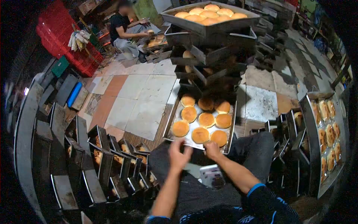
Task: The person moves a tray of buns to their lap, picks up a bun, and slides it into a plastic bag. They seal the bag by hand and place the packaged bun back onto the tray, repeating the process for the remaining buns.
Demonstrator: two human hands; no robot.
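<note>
A metal tray (234, 125) of round golden-brown buns (206, 120) lies just in front of my lap. My left hand (179, 155) is at the tray's near edge, thumb and fingers apart, with nothing visible in it. Beside it, my right hand (212, 151) is closed at the near right edge, close to the front buns. What its fingers pinch, if anything, is hidden. A pale, printed plastic packet (212, 175) rests on my lap below the hands.
Behind the tray rises a crosswise tray stack (209, 56), topped by a tray of buns (211, 15). More trays (100, 149) crowd my left. At right leans a tray (313, 149) of wrapped breads (330, 134). Another person (125, 31) sits near red crates (56, 33).
</note>
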